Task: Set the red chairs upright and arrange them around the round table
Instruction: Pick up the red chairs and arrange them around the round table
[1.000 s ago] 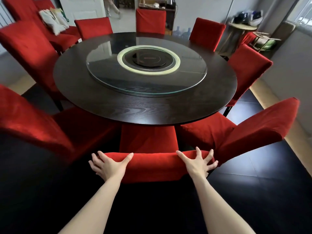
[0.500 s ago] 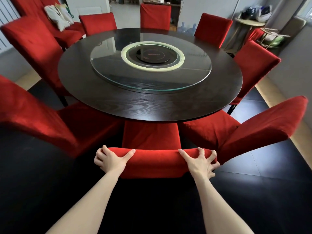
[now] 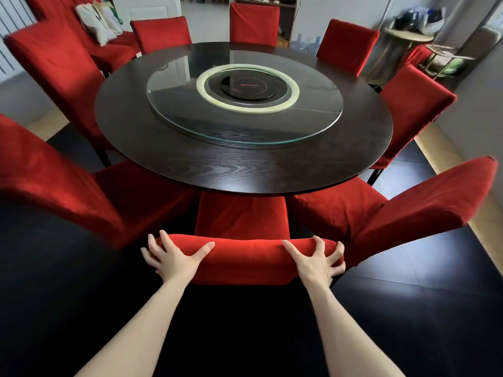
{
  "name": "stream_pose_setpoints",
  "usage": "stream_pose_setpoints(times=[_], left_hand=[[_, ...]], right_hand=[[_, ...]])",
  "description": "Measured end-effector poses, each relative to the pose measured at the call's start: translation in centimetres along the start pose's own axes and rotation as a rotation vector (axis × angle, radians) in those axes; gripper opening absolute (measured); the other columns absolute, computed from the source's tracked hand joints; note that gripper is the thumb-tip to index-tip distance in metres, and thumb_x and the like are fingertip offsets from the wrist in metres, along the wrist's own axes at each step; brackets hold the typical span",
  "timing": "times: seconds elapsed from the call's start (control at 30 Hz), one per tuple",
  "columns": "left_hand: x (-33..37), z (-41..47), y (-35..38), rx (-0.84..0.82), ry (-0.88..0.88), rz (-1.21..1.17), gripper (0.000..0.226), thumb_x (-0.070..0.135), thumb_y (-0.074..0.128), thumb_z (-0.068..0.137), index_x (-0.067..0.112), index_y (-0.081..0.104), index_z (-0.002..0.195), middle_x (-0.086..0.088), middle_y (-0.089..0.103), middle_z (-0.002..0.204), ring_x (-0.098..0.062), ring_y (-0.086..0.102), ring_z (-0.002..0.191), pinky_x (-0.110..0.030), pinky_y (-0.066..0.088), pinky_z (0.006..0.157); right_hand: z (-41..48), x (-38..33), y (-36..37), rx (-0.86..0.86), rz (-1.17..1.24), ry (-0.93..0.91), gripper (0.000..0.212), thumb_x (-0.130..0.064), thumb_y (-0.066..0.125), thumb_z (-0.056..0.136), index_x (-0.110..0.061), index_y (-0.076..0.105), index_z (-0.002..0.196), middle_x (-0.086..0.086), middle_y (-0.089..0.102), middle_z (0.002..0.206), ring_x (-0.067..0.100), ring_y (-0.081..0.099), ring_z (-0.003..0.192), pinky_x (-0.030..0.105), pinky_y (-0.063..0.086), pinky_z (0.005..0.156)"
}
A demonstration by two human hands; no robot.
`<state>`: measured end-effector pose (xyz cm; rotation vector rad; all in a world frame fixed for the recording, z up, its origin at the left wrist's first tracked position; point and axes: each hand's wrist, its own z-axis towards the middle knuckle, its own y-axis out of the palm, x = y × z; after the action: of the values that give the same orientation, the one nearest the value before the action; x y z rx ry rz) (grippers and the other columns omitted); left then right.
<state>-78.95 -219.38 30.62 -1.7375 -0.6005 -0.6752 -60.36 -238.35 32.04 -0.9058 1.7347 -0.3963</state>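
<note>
Since the earlier frame the left hand has loosened: its fingers now lie spread and straight over the left end of the backrest of the near red chair. The right hand grips the right end with bent fingers. This chair stands upright, its seat front hidden under the round counter and its legs out of sight. The left neighbour chair is cut off by the frame edge.

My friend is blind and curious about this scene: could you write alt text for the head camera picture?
A left hand rests on, and a right hand grips, the top of a red chair whose seat sits partly under a dark round table. Other chairs, also red, ring the table, which carries a glass turntable.
</note>
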Motion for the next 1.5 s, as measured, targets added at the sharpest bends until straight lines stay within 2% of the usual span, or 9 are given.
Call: stream_pose_setpoints(times=[0.07,0.13,0.37,0.57,0.77,0.93,1.17,1.3,1.5], left_hand=[[-0.1,0.0,0.1,0.004,0.001,-0.012,0.128,0.059,0.083,0.061,0.013,0.01,0.155,-0.005,-0.003,0.16,-0.035,-0.008,0.144,-0.053,0.015,0.117],[0.0,0.2,-0.1,0.006,0.007,-0.007,0.127,0.058,0.084,0.06,0.011,0.013,0.154,-0.008,0.002,0.157,-0.037,0.001,0.141,-0.049,0.019,0.116],[0.2,1.0,-0.6,-0.035,0.015,0.028,0.122,0.057,0.084,0.061,0.008,0.017,0.151,-0.01,0.008,0.152,-0.039,0.012,0.134,-0.049,0.026,0.114],[-0.1,1.0,-1.4,-0.043,0.021,0.031,0.119,0.056,0.084,0.063,0.008,0.02,0.151,-0.01,0.011,0.152,-0.039,0.013,0.133,-0.049,0.028,0.11],[-0.2,0.1,-1.2,-0.006,0.019,-0.004,0.114,0.056,0.084,0.062,0.009,0.026,0.148,-0.008,0.014,0.15,-0.037,0.013,0.135,-0.054,0.038,0.102],[-0.8,-0.3,-1.1,-0.017,0.04,0.015,0.112,0.055,0.084,0.062,0.01,0.027,0.147,-0.009,0.014,0.149,-0.037,0.014,0.134,-0.055,0.039,0.101],[-0.7,1.0,-1.7,-0.066,0.042,0.043,0.114,0.056,0.084,0.061,0.009,0.026,0.147,-0.01,0.013,0.147,-0.038,0.015,0.13,-0.053,0.04,0.098],[-1.2,2.2,-2.9,-0.084,0.046,0.061,0.114,0.058,0.083,0.062,0.011,0.025,0.148,-0.008,0.013,0.146,-0.037,0.015,0.13,-0.052,0.037,0.101],[-1.8,1.9,-2.8,-0.056,0.049,0.038,0.114,0.058,0.083,0.062,0.012,0.025,0.148,-0.006,0.013,0.148,-0.036,0.014,0.132,-0.053,0.038,0.1]], right_hand=[[0.1,0.3,0.1,0.002,-0.023,-0.007,0.09,-0.079,0.068,0.063,-0.037,0.042,0.138,-0.014,-0.011,0.15,0.04,0.0,0.141,0.06,0.029,0.111],[0.0,0.4,0.1,0.021,-0.064,-0.01,0.09,-0.083,0.065,0.061,-0.037,0.044,0.135,-0.012,-0.007,0.149,0.041,0.006,0.138,0.059,0.029,0.11],[-0.2,0.7,0.2,0.059,-0.156,-0.007,0.09,-0.089,0.058,0.059,-0.038,0.045,0.133,-0.009,-0.002,0.149,0.041,0.017,0.13,0.057,0.03,0.105],[-0.9,0.6,0.6,0.041,-0.123,-0.009,0.09,-0.086,0.061,0.061,-0.036,0.043,0.134,-0.01,-0.005,0.149,0.039,0.016,0.13,0.055,0.034,0.104],[0.0,0.6,-0.1,-0.017,-0.059,-0.034,0.091,-0.08,0.067,0.061,-0.041,0.04,0.139,-0.012,-0.006,0.148,0.039,0.01,0.136,0.054,0.041,0.098],[0.0,1.3,-0.7,-0.001,-0.114,-0.059,0.085,-0.084,0.064,0.06,-0.039,0.047,0.13,-0.008,0.003,0.147,0.041,0.017,0.132,0.053,0.044,0.094],[-1.0,1.1,-0.4,0.034,-0.209,-0.042,0.09,-0.088,0.057,0.061,-0.036,0.046,0.133,-0.004,0.004,0.147,0.044,0.023,0.128,0.052,0.045,0.09],[-2.3,1.1,0.8,0.05,-0.167,-0.052,0.093,-0.089,0.057,0.059,-0.034,0.045,0.133,-0.006,0.004,0.145,0.04,0.022,0.126,0.048,0.044,0.083],[-2.1,1.2,0.8,0.012,-0.113,-0.057,0.089,-0.085,0.062,0.061,-0.038,0.044,0.134,-0.005,0.001,0.146,0.039,0.018,0.129,0.048,0.044,0.09]])
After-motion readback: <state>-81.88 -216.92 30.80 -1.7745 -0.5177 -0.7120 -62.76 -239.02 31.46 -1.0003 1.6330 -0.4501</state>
